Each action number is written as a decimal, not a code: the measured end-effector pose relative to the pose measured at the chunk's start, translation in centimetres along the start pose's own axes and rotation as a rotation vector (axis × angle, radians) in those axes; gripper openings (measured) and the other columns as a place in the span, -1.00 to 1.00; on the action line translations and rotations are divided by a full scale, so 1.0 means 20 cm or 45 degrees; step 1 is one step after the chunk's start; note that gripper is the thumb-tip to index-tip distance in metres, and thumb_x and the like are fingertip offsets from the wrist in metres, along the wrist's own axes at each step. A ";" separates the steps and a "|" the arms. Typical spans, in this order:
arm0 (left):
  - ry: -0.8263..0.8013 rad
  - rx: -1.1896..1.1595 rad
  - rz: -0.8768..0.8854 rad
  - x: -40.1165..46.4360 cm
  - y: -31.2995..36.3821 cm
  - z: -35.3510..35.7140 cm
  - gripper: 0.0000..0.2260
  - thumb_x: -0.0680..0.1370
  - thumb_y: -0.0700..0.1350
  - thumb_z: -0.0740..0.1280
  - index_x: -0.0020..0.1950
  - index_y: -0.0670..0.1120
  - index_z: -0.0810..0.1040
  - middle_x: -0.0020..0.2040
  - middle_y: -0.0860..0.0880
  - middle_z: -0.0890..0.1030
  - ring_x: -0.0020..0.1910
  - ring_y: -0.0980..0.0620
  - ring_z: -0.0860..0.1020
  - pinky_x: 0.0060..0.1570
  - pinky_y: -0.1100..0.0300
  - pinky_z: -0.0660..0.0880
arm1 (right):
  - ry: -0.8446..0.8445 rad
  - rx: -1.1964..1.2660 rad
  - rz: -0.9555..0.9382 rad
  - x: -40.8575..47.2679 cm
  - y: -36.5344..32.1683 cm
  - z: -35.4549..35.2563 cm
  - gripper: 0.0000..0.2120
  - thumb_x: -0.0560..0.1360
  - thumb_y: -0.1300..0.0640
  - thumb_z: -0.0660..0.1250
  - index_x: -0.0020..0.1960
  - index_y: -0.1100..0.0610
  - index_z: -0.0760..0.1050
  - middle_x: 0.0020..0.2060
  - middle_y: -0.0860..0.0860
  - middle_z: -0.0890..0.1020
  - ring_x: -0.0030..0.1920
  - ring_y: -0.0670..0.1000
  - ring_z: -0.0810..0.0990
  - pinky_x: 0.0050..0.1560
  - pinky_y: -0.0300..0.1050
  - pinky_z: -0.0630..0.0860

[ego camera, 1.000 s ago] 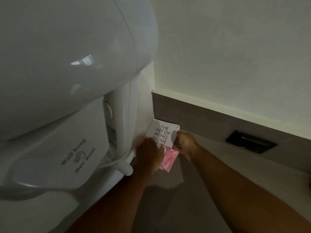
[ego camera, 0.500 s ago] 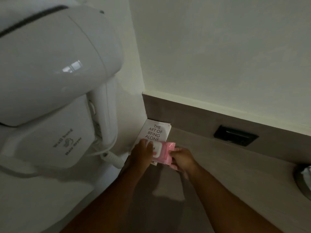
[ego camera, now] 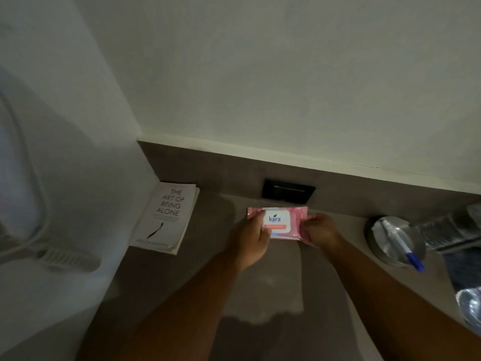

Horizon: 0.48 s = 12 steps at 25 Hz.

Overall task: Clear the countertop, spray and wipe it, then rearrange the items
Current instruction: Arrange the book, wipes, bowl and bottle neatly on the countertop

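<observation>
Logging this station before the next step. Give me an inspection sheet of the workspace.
Surface: grey-brown countertop, dim, shadowed.
Job's things: pink wipes pack held at both ends; book flat in left corner.
Clutter: metal dish with a pen; crinkled plastic at right edge.
Hands: left hand and right hand pinch the pack.
Cables: white cord, left wall.
Surroundings: black socket plate, pale wall.

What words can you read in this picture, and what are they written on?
"THE ART OF BEING ALONE": on the cover of the book lying in the corner.
"kara": on the white flap of the pink wipes pack, held by the left hand and right hand.
Smaller lines on the book and the pack are too blurred to read.
</observation>
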<state>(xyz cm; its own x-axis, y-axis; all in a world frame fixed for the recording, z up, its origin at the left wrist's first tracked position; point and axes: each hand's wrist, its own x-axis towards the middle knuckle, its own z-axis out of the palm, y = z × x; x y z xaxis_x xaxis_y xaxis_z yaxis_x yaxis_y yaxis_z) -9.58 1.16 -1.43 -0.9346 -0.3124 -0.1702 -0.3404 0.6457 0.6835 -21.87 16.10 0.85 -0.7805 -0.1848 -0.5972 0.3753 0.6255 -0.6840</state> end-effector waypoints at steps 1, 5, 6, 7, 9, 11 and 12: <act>0.000 0.056 0.044 0.01 0.01 0.03 -0.51 0.62 -0.01 0.21 0.53 -0.08 0.25 0.41 -0.12 0.47 0.33 -0.08 0.47 0.30 0.02 0.43 | 0.026 -0.067 -0.044 0.01 0.01 -0.04 -0.86 0.53 0.38 0.24 -0.06 0.32 0.59 -0.10 0.28 0.64 -0.08 0.22 0.61 0.04 0.09 0.58; -0.036 0.316 0.155 0.01 -0.04 0.10 -0.41 0.62 0.04 0.19 0.60 -0.08 0.08 0.58 -0.07 0.18 0.55 -0.02 0.15 0.50 0.04 0.14 | 0.106 -0.333 -0.500 -0.08 0.07 -0.10 -0.87 0.61 0.19 0.25 0.07 0.12 0.57 0.00 0.08 0.64 -0.08 0.01 0.64 -0.16 -0.38 0.48; -0.059 0.366 0.135 0.00 -0.05 0.11 -0.39 0.63 0.07 0.17 0.60 -0.08 0.02 0.60 -0.06 0.09 0.57 0.00 0.05 0.53 0.03 0.04 | 0.088 -0.415 -0.646 -0.10 0.13 -0.09 -0.82 0.61 0.13 0.24 0.18 0.10 0.53 0.08 0.03 0.63 0.01 0.00 0.64 -0.09 -0.39 0.49; -0.096 0.425 0.117 -0.01 -0.07 0.12 -0.36 0.63 0.10 0.15 0.61 -0.07 -0.03 0.61 -0.05 0.01 0.58 0.01 -0.03 0.54 0.02 -0.04 | 0.071 -0.605 -0.760 -0.12 0.17 -0.07 -0.69 0.62 0.04 0.20 0.33 0.08 0.44 0.22 0.05 0.58 0.17 0.02 0.59 0.07 -0.27 0.52; -0.156 0.545 0.109 0.00 -0.10 0.12 -0.33 0.62 0.17 0.12 0.61 -0.07 -0.08 0.62 -0.05 -0.06 0.59 0.01 -0.10 0.54 0.01 -0.12 | 0.000 -1.069 -0.791 -0.09 0.25 -0.03 -0.45 0.63 -0.13 0.06 0.55 0.08 0.15 0.51 0.12 0.28 0.47 0.11 0.30 0.41 0.01 0.33; -0.165 0.577 0.104 0.03 -0.12 0.11 -0.30 0.62 0.21 0.10 0.61 -0.08 -0.11 0.62 -0.07 -0.08 0.59 -0.02 -0.11 0.53 0.01 -0.16 | -0.006 -1.189 -0.740 -0.05 0.28 0.02 -0.37 0.63 -0.20 -0.06 0.59 0.09 -0.05 0.58 0.12 0.05 0.57 0.11 0.05 0.50 0.03 0.08; -0.174 0.580 0.097 0.06 -0.13 0.09 -0.29 0.62 0.23 0.08 0.61 -0.08 -0.14 0.61 -0.09 -0.10 0.58 -0.04 -0.11 0.53 0.00 -0.16 | 0.002 -1.206 -0.753 -0.02 0.29 0.04 -0.35 0.62 -0.22 -0.10 0.59 0.09 -0.09 0.58 0.12 0.01 0.57 0.11 0.01 0.51 0.03 0.04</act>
<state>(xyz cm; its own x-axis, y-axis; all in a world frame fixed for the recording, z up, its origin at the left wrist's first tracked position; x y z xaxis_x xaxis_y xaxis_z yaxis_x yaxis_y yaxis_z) -9.91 0.42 -4.76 -0.9534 -0.1773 -0.2442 -0.2524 0.9122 0.3227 -18.99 19.16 -3.11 -0.7113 -0.6437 -0.2823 -0.5874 0.7650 -0.2642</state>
